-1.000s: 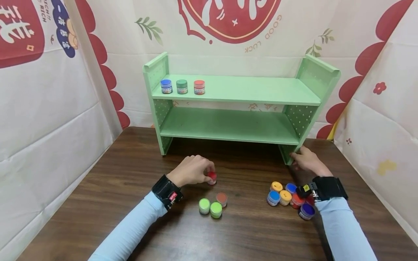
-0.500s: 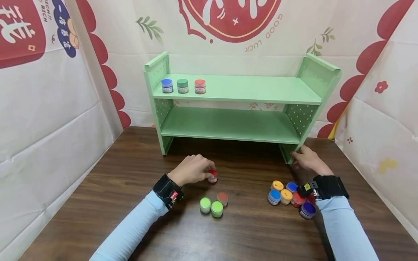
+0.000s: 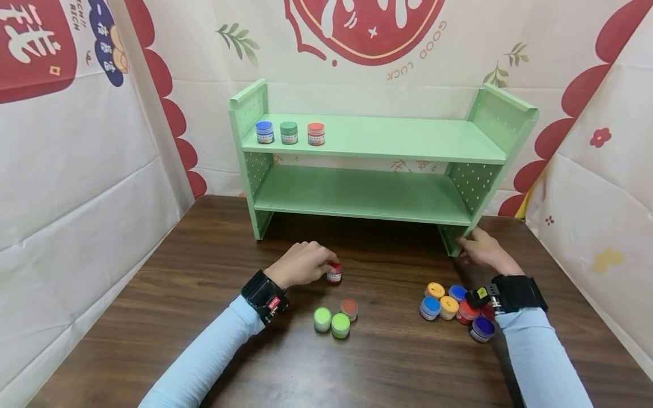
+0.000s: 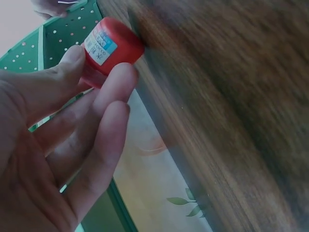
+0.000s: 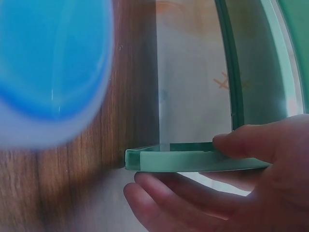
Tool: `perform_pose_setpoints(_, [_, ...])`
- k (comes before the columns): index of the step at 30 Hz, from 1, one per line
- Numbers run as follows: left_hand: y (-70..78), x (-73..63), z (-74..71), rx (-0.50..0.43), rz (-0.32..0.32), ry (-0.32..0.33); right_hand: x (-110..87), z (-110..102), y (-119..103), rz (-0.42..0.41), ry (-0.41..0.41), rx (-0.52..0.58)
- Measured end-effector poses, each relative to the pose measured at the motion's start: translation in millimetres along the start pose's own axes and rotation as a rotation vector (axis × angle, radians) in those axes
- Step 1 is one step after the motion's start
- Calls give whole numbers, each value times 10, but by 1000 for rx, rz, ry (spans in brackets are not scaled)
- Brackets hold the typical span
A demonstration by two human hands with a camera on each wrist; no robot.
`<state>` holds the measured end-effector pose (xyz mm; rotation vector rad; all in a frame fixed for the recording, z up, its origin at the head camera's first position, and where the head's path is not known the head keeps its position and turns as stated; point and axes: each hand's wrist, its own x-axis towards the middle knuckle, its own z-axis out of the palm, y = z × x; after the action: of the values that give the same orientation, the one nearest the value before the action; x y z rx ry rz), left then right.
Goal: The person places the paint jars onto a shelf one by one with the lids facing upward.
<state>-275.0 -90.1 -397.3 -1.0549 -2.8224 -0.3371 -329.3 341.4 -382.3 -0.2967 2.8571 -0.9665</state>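
Observation:
My left hand (image 3: 304, 265) pinches a small red paint jar (image 3: 334, 275) between thumb and fingers, close over the table. In the left wrist view the jar's white and blue label (image 4: 101, 46) faces the camera, and the other fingers curve below it. At the right, my right hand (image 3: 486, 253) grips the lower front edge of the green shelf's side panel (image 5: 193, 161), thumb on one face and fingers on the other. Closest to my left hand on the table are two light green jars (image 3: 340, 326) and a brown-lidded jar (image 3: 349, 309).
Blue, dark green and red jars (image 3: 316, 134) line the left of the two-tier shelf's upper board (image 3: 398, 136). A cluster of yellow, blue, red and purple jars (image 3: 449, 307) stands by my right wrist. Patterned cloth (image 3: 87, 187) surrounds the wooden table (image 3: 219, 266).
My left hand has raised the red jar slightly, and more of its label shows. The right hand keeps its grip on the shelf panel. The head view has shifted a little.

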Motion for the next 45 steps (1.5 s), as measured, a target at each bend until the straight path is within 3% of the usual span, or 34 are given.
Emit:
perform_pose_setpoints(7, [22, 18, -12, 19, 22, 36, -12, 5, 30, 6, -1, 4])
perform_pose_setpoints(16, [62, 13, -212, -13, 13, 136, 2, 6, -3, 8, 10, 17])
perform_pose_setpoints(22, [101, 55, -371, 15, 45, 192, 3, 26, -25, 7, 9, 21])
perform_pose_setpoints(33, [127, 227, -1005, 56, 55, 229, -18, -3, -7, 11, 11, 23])
perform_pose_setpoints(40, [76, 322, -1437, -37, 43, 197, -21, 2, 2, 17, 8, 25])
perform_pose_setpoints(45, [57, 404, -1719, -64, 31, 237, -16, -3, -6, -2, 11, 2])
